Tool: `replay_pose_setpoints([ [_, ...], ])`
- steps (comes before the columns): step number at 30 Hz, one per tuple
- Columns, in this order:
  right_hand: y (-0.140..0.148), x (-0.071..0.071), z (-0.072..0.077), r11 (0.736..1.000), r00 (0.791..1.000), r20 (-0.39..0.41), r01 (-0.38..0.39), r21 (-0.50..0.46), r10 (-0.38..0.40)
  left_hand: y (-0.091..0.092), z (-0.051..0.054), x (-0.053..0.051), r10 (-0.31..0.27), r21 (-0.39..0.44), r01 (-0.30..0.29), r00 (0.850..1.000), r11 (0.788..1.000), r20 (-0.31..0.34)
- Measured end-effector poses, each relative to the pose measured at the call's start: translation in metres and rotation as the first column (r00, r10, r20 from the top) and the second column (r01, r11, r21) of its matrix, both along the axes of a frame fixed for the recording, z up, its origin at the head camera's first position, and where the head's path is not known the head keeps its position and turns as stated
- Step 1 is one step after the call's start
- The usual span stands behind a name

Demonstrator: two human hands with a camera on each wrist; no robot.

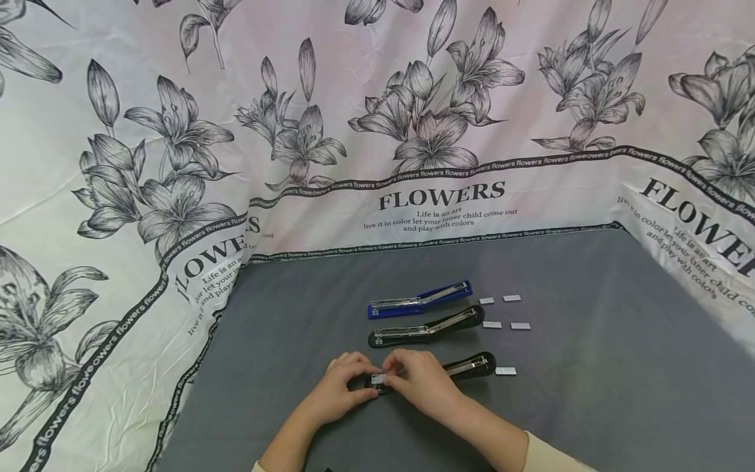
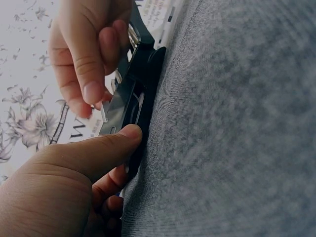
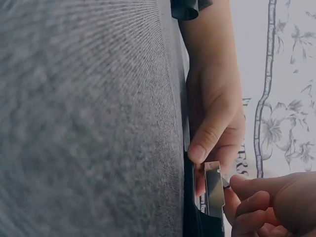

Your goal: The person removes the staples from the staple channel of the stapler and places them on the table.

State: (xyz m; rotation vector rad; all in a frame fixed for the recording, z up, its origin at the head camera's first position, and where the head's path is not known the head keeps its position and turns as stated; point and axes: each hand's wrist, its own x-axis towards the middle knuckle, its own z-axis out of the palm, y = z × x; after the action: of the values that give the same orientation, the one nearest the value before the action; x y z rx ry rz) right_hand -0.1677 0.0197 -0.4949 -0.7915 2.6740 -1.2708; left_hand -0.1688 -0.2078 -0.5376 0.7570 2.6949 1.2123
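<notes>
Nearest the person lies a black stapler [image 1: 472, 366], opened flat on the grey cloth. The left hand [image 1: 337, 388] holds its front end between thumb and fingers, the thumb [image 2: 129, 132] on the near side. Above the staple channel, the right hand [image 1: 426, 381] pinches a small silvery strip of staples [image 2: 104, 112] between thumb and forefinger. In the right wrist view this strip [image 3: 226, 183] shows as a dark sliver beside the metal channel [image 3: 214, 190]. Whether it touches the channel, I cannot tell. The right hand covers the stapler's middle in the head view.
Behind the hands lie another opened black stapler [image 1: 427, 330] and an opened blue stapler [image 1: 420, 302]. To their right are several staple strips, one [image 1: 505, 371] at the near stapler's tip and one [image 1: 520, 326] farther back. Flower-printed cloth [image 1: 442, 203] walls the table.
</notes>
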Motion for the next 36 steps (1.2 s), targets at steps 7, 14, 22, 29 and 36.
replay_pose_setpoints([
  [7,0.0,-0.004,-0.006,0.999,0.996,-0.084,-0.041,0.007,0.042,0.0,0.001,0.0,-0.004,0.004,0.004,1.0,1.0,-0.001],
  [14,0.003,-0.005,-0.001,0.998,0.993,-0.097,-0.06,0.001,0.06,0.0,0.001,0.001,0.0,0.012,0.0,1.0,1.0,-0.012],
  [22,0.026,-0.008,0.023,0.999,0.998,-0.064,-0.028,-0.044,0.025,0.001,0.001,0.0,-0.003,-0.008,0.002,1.0,1.0,-0.028],
  [29,0.072,0.002,0.045,0.983,0.999,0.034,0.041,-0.179,-0.036,0.0,0.003,0.001,0.003,-0.018,-0.003,1.0,1.0,-0.01],
  [36,0.133,0.016,0.056,0.934,0.959,0.249,0.205,-0.292,-0.133,0.001,0.003,0.001,0.002,-0.014,-0.002,1.0,1.0,-0.002],
])
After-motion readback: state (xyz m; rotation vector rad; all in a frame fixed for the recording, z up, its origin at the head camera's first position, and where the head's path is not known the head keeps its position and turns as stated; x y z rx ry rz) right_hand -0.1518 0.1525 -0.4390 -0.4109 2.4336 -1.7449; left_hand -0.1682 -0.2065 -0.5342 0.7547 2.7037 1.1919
